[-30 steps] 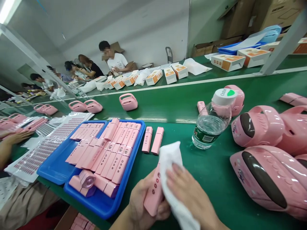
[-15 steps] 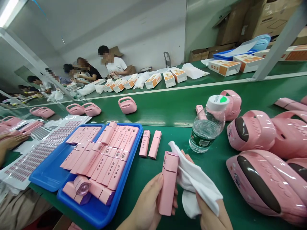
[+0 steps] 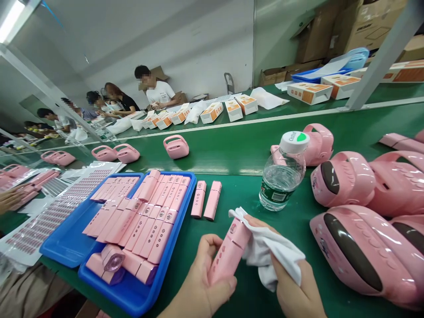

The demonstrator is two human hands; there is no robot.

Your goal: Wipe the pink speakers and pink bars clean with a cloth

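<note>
My left hand point(image 3: 207, 282) is closed around a pink rectangular stick-shaped device point(image 3: 231, 251), tilted with its top end leaning right. A row of round marks shows on its upward face. In my right hand point(image 3: 294, 282) I grip a white cloth point(image 3: 265, 249), and the cloth touches the top end of the device. Beyond my hands, two similar pink sticks point(image 3: 212, 201) lie side by side on the green table. To the left, a blue tray point(image 3: 188, 212) holds several more of these pink sticks point(image 3: 159, 229).
A water bottle point(image 3: 281, 174) stands beyond my right hand. Large pink rounded devices point(image 3: 357, 256) crowd the right side. Sticker sheets point(image 3: 59, 207) lie left of the tray, near another person's hand point(image 3: 11, 198). Small pink handled devices point(image 3: 176, 146) sit on the green strip behind.
My left hand has turned the pink device, so its marked face now shows and it leans right. The cloth in my right hand has come over its top end.
</note>
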